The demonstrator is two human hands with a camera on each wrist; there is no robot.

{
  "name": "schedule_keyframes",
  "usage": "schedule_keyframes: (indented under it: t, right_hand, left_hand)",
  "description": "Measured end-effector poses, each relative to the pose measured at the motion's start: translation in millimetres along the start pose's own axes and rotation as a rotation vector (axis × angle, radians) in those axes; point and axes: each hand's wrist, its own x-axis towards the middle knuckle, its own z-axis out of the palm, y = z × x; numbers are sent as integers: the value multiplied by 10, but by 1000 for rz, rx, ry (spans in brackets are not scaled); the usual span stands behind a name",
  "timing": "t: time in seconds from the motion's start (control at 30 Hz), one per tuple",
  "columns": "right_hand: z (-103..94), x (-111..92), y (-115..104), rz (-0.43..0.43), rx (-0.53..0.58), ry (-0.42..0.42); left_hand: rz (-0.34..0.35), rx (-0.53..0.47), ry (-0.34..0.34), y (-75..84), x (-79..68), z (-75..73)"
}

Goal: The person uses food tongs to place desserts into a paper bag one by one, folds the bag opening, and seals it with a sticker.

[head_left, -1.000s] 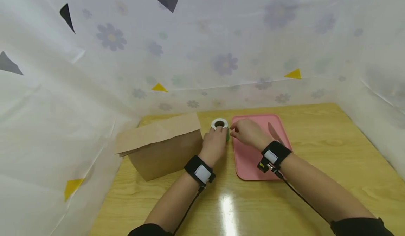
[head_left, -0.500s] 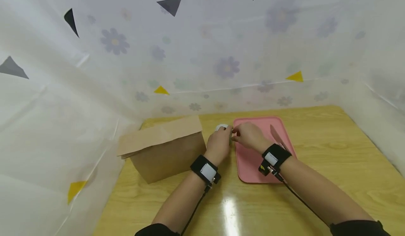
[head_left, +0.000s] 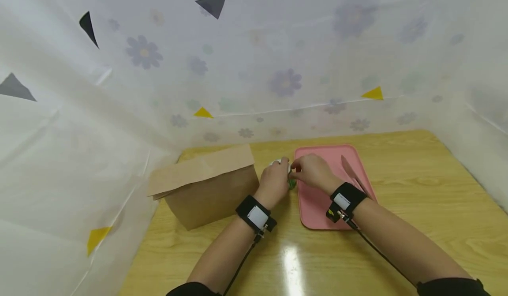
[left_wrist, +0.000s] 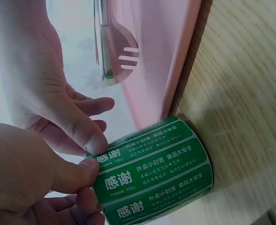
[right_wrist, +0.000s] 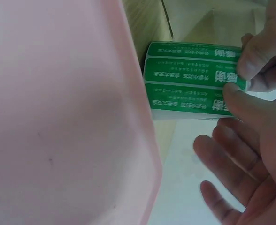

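A roll of green "THANK YOU" stickers (head_left: 292, 184) stands on the table between the paper bag and the tray, mostly covered by the hands in the head view. My left hand (head_left: 274, 182) grips its upper end, with the thumb lying on the labels in the left wrist view. From the other side my right hand (head_left: 316, 171) meets it, thumb and forefinger pinching a label edge at the top of the roll (right_wrist: 189, 77). The other right fingers (right_wrist: 227, 164) are loosely bent. Whether a label has lifted cannot be made out.
To the left stands a brown paper bag (head_left: 214, 199) with its top folded over. A pink tray (head_left: 313, 214) lies on the right, bearing a knife (head_left: 350, 170) and a fork (left_wrist: 121, 51). White patterned sheeting (head_left: 246, 58) encloses the table (head_left: 428, 190).
My left hand has shifted slightly right and covers more of the roll's white top. The right hand, earlier just beside the roll, now pinches its label edge. The camera view has shifted slightly.
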Motion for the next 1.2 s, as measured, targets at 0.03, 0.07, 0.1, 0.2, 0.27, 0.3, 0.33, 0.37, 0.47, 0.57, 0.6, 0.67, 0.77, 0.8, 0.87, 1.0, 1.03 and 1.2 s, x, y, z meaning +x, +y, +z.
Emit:
schedule_keyframes:
  t: [0.03,0.07,0.1,0.2,0.27,0.3,0.33,0.37,0.47,0.57,0.6,0.67,0.77,0.8,0.87,1.0,1.03,1.2]
  right_hand:
    - [4,-2,4,-14,7,5]
    - [5,-7,10,-27,12,11]
    - [8,-11,12,-36,16,18]
    - [14,-27,18,-50,28,34]
    - [21,-38,23,-52,31,42]
    - [24,-42,25,-51,36,45]
    - [29,-45,30,-53,38,47]
    - [34,-48,34,-55,41,50]
    - [48,-66,52,-67,52,58]
    - [68,-96,87,-84,70,74]
    - [69,-105,95,-91,78,78]
    - [60,-117,105,-99,104,84]
    - [22,-113,98,-106,151,96]
    - [5,-110,91,-105,168,103]
    - [-25,-110,83,-98,204,119]
    - [-59,-119,72,-69,247,136]
    - [-65,-125,68,-55,261,138]
    - [-90,-148,62,-1,302,164]
  left_hand:
    - [2,-2,-6,-6,-9,-16]
    - [6,-9,-9,-10,-17,-28]
    - [10,-10,-18,-15,-24,-40]
    - [22,-26,-37,-25,-41,-63]
    - [31,-37,-39,-28,-48,-67]
    - [33,-42,-37,-28,-49,-68]
    - [32,-51,-36,-28,-49,-66]
    - [28,-58,-32,-28,-48,-63]
    - [5,-72,-23,-16,-37,-62]
    - [-13,-67,-9,-6,-23,-44]
    - [-16,-66,1,-3,-19,-39]
    - [-12,-65,28,-6,-15,-15]
    - [-12,-60,70,-11,-2,7]
    - [-13,-61,87,-10,4,11]
    - [-21,-63,112,-5,17,19]
    - [-65,-98,118,9,40,30]
    - [-74,-112,116,12,45,36]
    - [-79,-210,140,19,72,74]
